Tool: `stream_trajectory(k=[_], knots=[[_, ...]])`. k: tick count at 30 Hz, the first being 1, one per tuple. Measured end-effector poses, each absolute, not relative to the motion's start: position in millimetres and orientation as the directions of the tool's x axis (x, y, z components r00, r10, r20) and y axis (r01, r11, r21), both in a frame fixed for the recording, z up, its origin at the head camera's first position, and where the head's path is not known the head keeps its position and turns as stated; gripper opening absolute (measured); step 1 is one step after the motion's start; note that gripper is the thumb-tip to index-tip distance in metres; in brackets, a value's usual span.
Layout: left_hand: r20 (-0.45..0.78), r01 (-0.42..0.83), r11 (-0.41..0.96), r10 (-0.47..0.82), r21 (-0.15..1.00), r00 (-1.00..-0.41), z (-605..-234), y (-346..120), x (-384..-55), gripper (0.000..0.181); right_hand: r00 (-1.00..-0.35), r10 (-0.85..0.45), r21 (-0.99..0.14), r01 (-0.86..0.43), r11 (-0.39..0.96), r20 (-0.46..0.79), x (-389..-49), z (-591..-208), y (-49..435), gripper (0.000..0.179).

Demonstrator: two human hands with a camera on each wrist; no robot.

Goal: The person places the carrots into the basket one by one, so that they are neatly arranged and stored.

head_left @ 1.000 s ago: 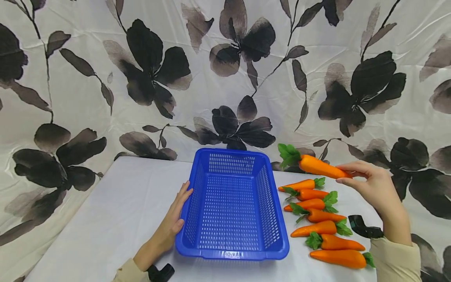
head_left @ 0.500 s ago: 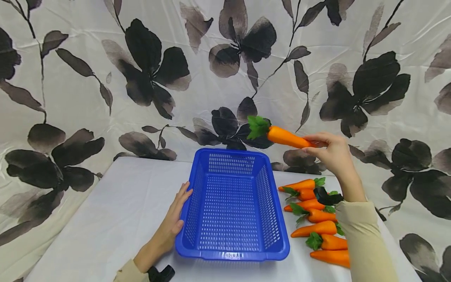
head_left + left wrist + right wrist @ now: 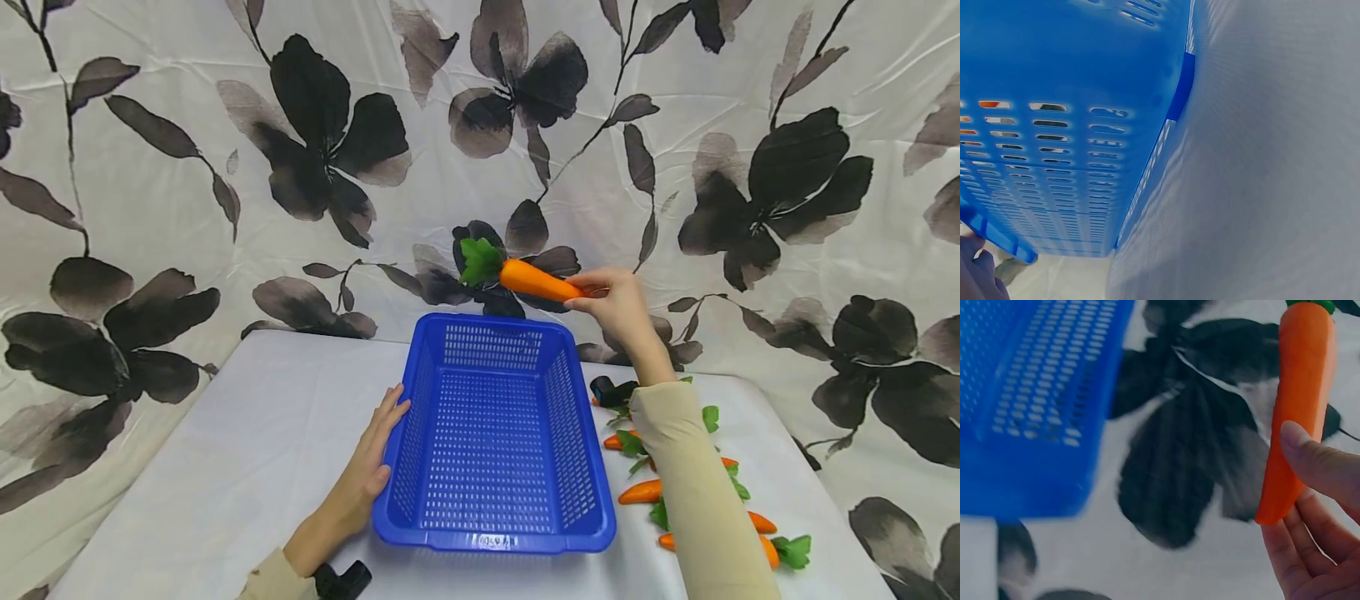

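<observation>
My right hand [image 3: 621,310] pinches an orange carrot [image 3: 534,280] by its narrow tip, above the far edge of the blue plastic basket [image 3: 491,454]. The leafy green top [image 3: 480,262] points left. In the right wrist view, thumb and fingers hold the lower end of the carrot [image 3: 1300,381]. Against the basket's left rim rests my left hand [image 3: 363,473], its fingers fairly straight. The left wrist view shows the basket's slotted outer side [image 3: 1060,150] and a bit of that hand [image 3: 982,269] at the lower left. No carrot lies inside the basket.
Right of the basket, several carrots [image 3: 641,492] lie in a column on the white-covered table [image 3: 247,433], partly hidden by my right sleeve [image 3: 697,492]. Behind the table hangs a floral cloth [image 3: 315,125]. Each wrist carries a black camera [image 3: 343,579].
My right hand has carried the carrot leftward and up, from over the column of carrots to above the basket's far edge. My left hand and the basket have stayed in place.
</observation>
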State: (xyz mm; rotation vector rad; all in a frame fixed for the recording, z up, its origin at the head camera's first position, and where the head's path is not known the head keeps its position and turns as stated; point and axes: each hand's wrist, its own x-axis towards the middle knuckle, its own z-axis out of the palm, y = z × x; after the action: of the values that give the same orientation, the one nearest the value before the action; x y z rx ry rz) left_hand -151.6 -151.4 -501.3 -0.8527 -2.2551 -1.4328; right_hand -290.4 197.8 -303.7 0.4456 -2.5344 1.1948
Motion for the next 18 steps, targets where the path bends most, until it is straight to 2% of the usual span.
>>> stream_trajectory(k=[9,18], knots=[[0.576,0.651,0.328,0.304,0.685,-0.759,-500.3,-151.9,-152.0,0.074,-0.947,-0.132,-0.762,-0.316,0.565,0.294,-300.7,-342.0,164.8,0.028],[0.584,0.662,0.323,0.312,0.677,-0.749,-499.8,-151.1,-152.5,0.072,-0.963,-0.14,-0.709,-0.264,0.654,0.229,-305.9,-376.0,144.6,0.026]])
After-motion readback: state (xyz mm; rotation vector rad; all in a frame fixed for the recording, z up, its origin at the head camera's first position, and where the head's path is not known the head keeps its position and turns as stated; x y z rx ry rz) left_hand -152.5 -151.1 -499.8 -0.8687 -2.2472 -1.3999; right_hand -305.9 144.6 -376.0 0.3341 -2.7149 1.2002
